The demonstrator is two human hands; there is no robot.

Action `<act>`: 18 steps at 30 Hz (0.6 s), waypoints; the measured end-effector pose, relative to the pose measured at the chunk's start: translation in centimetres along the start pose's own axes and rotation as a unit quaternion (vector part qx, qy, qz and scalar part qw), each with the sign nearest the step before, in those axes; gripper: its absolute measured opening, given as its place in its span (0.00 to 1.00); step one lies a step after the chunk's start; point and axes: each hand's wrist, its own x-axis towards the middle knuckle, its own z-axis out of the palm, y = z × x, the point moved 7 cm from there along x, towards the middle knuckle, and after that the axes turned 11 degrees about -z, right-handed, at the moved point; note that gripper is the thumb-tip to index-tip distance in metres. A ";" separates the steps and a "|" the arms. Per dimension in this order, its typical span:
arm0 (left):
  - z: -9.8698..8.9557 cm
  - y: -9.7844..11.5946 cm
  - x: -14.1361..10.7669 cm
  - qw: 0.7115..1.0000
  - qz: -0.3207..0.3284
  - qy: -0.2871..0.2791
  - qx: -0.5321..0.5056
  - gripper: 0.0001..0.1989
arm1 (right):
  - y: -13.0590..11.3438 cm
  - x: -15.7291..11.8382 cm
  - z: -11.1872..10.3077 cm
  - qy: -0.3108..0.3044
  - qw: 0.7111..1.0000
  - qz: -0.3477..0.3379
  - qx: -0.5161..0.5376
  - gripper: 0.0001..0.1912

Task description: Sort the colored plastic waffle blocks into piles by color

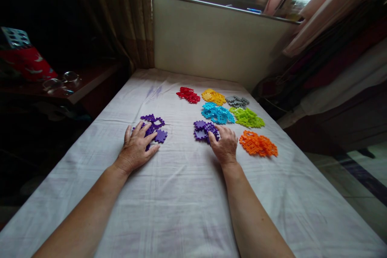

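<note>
My left hand [137,147] lies with spread fingers over a loose group of purple interlocking pieces [161,136] on the cloth-covered table. To the right, a second purple pile [200,133] sits under the fingertips of my right hand [224,141], whose thumb and forefinger touch its right side. That hand's fingers are curled, with the thumb apart from them. Beyond and beside it are piles sorted by colour: red [188,94], yellow [213,96], grey [237,101], blue [217,113], lime green [247,117] and orange [258,144].
The table [172,205] has a wrinkled pale cloth and meets a wall [208,36] under a window. At the left, glasses [62,82] and a red patterned holder [28,63] stand on a dark side table. Hanging clothes [341,60] line the right side.
</note>
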 end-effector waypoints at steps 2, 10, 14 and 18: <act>0.2 0.4 -0.1 1.000 0.013 -0.011 -0.004 0.21 | -1.8 0.0 0.0 -0.006 0.999 -0.037 0.029 0.16; 0.9 2.3 -0.8 0.996 0.067 -0.035 -0.044 0.19 | -12.3 -1.9 3.1 -0.162 0.951 -0.226 0.133 0.22; 1.3 2.1 -0.8 0.995 0.073 -0.044 -0.057 0.18 | -14.0 -2.0 4.2 -0.191 0.945 -0.237 0.121 0.24; 1.3 2.2 -0.8 0.990 0.088 -0.064 -0.087 0.20 | -14.0 -1.9 4.1 -0.194 0.946 -0.219 0.138 0.16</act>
